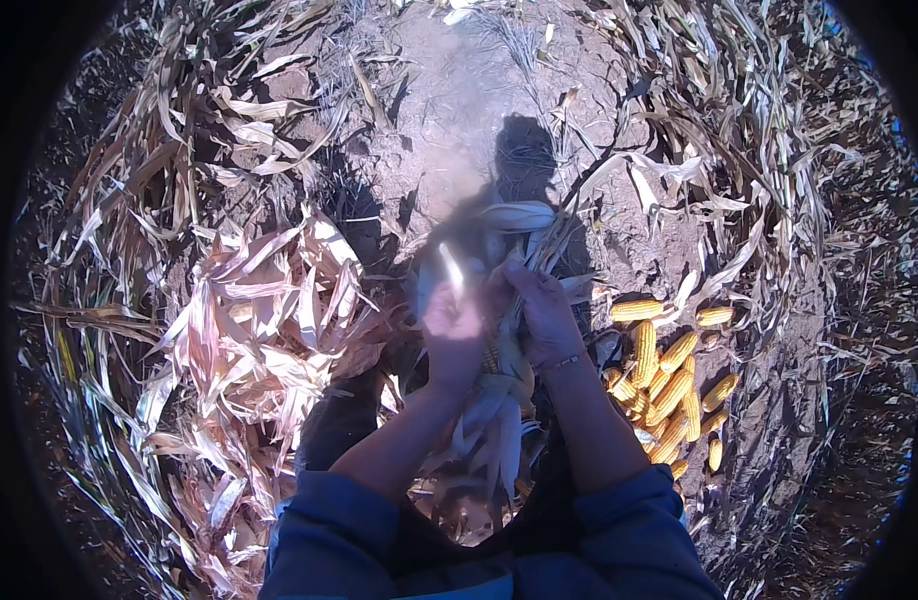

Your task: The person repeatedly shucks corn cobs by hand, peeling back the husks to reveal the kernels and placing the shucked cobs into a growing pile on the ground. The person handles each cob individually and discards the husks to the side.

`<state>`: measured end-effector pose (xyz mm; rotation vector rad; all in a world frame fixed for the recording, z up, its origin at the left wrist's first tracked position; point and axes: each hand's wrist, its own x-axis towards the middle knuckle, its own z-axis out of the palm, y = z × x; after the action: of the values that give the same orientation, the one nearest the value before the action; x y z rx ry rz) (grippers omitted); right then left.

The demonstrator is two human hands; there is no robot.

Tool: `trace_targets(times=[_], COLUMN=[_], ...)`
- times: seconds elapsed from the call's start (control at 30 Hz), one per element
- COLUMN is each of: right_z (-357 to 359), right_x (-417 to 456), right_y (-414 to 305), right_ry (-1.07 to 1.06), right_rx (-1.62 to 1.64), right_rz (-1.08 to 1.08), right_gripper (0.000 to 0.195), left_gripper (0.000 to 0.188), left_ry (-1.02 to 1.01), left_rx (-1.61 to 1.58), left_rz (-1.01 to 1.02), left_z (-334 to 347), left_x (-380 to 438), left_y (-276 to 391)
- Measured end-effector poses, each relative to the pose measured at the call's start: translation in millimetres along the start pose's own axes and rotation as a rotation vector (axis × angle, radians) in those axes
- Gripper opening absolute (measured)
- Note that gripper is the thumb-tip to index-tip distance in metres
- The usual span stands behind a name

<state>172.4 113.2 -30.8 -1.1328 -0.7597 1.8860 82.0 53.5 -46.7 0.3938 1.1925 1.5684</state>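
Observation:
A partly husked ear of corn is between my hands, with a patch of yellow kernels showing through its pale husk. My right hand grips dry husk leaves along the ear's right side, thumb pointing up. Close beside it, my left hand is closed around a bright pale strip that juts up from the fingers. Glare and blur hide whether that strip is husk or a tool. Loose husk leaves hang below the ear between my knees. Another pale husk-covered ear lies just beyond my hands among dry stalks.
On the right, several bare yellow corn cobs lie piled on the soil. A heap of stripped husks rises on my left. Rows of dry corn stalks border both sides. My shadow falls ahead.

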Motion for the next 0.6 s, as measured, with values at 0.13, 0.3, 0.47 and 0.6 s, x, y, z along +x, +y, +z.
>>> trace_targets(times=[0.13,0.3,0.47,0.6], right_z=[-9,-9,-1,-3], right_x=[5,5,1,-8], right_y=[11,11,3,-6], right_ry=[0.108,0.048,-0.063,-0.103], right_rx=[0.021,0.116,0.117,0.026], right_rz=[-0.069,-0.121,-0.15,-0.17], right_gripper=[0.028,0.035,0.039,0.038], left_gripper=[0.034,0.028,0.028,0.038], left_ry=[0.089,0.041,-0.085,-0.082], left_rx=[0.49,0.525,0.482,0.562], left_rz=[0.264,0.216,0.328,0.246], left_z=[6,-5,-13,-5], left_x=[-13,3,14,7], left_y=[-20,-23,-4,19])
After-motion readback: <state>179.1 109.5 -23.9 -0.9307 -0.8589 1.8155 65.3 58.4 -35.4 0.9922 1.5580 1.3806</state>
